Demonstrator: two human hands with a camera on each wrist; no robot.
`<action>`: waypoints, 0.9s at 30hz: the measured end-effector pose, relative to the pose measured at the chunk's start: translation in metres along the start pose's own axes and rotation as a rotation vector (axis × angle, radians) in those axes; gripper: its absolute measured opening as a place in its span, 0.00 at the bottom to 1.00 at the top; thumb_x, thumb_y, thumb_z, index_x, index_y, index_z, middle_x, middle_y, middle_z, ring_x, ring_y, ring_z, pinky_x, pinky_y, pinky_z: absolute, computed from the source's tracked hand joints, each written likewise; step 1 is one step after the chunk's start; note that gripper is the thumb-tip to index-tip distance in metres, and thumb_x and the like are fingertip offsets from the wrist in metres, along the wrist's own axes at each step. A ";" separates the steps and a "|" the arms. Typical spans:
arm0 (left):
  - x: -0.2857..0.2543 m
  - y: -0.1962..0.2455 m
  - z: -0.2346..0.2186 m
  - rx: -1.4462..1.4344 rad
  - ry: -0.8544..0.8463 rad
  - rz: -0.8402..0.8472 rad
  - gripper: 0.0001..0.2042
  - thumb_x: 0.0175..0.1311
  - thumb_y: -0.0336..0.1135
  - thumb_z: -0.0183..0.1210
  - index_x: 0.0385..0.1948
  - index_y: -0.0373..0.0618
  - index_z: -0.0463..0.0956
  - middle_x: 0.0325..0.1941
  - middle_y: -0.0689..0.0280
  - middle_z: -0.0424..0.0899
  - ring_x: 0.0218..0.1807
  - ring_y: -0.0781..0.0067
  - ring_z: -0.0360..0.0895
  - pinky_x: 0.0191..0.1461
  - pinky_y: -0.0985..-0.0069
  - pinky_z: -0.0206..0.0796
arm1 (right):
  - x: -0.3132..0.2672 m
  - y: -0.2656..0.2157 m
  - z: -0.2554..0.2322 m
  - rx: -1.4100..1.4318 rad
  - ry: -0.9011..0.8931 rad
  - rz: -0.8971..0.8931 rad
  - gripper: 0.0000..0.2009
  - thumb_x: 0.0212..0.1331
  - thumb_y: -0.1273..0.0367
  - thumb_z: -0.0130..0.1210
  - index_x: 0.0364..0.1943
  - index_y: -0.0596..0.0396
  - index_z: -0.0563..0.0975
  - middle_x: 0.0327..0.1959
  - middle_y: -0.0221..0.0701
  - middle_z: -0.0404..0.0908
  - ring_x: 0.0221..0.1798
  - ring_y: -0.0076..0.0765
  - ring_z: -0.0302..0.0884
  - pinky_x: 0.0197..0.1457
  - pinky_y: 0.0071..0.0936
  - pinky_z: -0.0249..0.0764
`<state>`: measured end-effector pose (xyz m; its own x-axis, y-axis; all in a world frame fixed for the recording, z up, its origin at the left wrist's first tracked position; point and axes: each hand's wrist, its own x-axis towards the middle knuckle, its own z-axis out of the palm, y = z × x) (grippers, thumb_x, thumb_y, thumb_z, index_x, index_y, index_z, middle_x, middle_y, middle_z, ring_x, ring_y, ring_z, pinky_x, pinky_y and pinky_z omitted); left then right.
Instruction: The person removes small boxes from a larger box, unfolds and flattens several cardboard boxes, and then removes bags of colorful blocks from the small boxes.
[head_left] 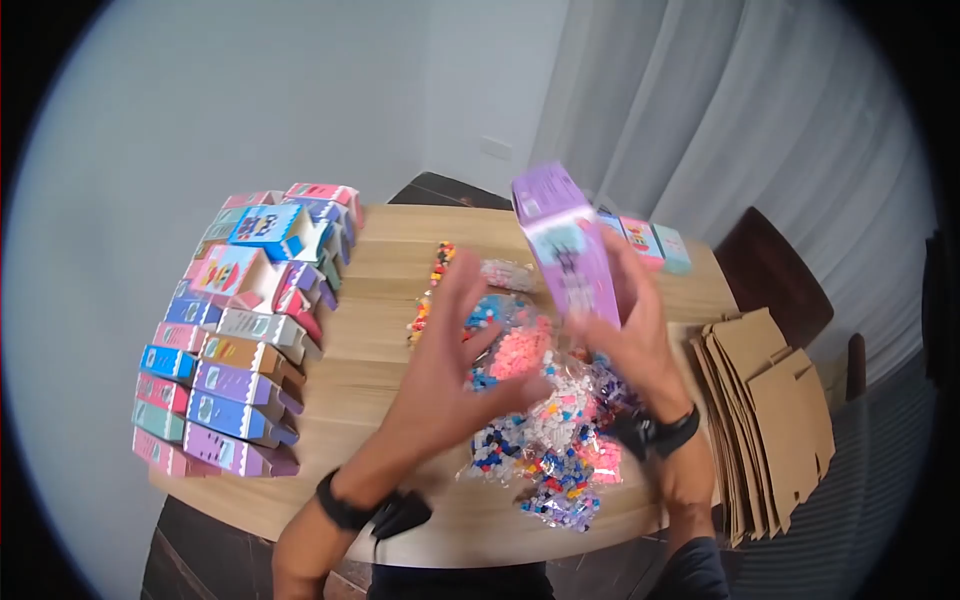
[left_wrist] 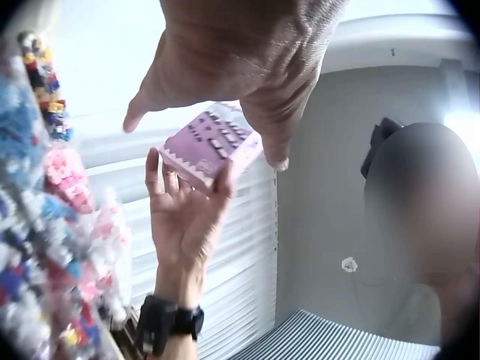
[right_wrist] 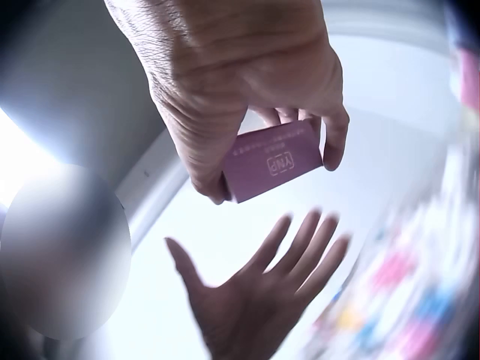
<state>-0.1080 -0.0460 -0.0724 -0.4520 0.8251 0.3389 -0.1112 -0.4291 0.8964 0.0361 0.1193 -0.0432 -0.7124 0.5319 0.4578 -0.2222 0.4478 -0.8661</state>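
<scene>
A purple box (head_left: 568, 250) is held up over the table by my right hand (head_left: 640, 330), thumb on one side and fingers on the other. In the right wrist view, the right hand (right_wrist: 247, 82) grips the box (right_wrist: 274, 161) by its sides. My left hand (head_left: 440, 370) is raised beside it with fingers spread, holding nothing; a gap separates it from the box. The left wrist view shows the box (left_wrist: 210, 144) in the right hand (left_wrist: 184, 225), beyond the left hand (left_wrist: 240, 60). Plastic bags of coloured pieces (head_left: 560, 410) lie beneath both hands.
Rows of colourful boxes (head_left: 235, 380) cover the left side of the wooden table (head_left: 370, 235). Flattened brown cardboard (head_left: 765, 420) is stacked at the right edge. Several small boxes (head_left: 640, 240) lie at the back right, near a dark chair (head_left: 775, 265).
</scene>
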 end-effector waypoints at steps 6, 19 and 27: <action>0.034 0.014 0.005 0.281 -0.142 0.122 0.47 0.43 0.27 0.80 0.69 0.43 0.61 0.64 0.56 0.73 0.69 0.56 0.69 0.71 0.60 0.68 | -0.025 -0.027 0.014 0.125 -0.246 0.160 0.48 0.56 0.70 0.73 0.79 0.61 0.56 0.75 0.39 0.66 0.77 0.35 0.63 0.79 0.37 0.61; 0.039 -0.009 -0.014 0.846 -0.249 0.287 0.47 0.34 0.26 0.82 0.65 0.46 0.68 0.62 0.55 0.75 0.65 0.46 0.72 0.65 0.59 0.70 | -0.024 -0.007 -0.002 -0.140 0.141 -0.167 0.25 0.59 0.80 0.58 0.64 0.56 0.75 0.69 0.50 0.75 0.39 0.35 0.86 0.44 0.31 0.82; 0.029 0.007 0.011 1.240 -0.189 0.681 0.47 0.30 0.24 0.79 0.64 0.47 0.70 0.59 0.56 0.76 0.60 0.46 0.74 0.58 0.56 0.71 | -0.030 0.000 -0.004 -0.478 0.064 -0.159 0.08 0.58 0.72 0.68 0.41 0.56 0.84 0.65 0.52 0.75 0.52 0.54 0.85 0.50 0.39 0.82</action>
<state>-0.1118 -0.0208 -0.0529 0.0320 0.6701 0.7416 0.9534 -0.2431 0.1785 0.0596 0.1064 -0.0565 -0.6486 0.4671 0.6009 0.0159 0.7977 -0.6029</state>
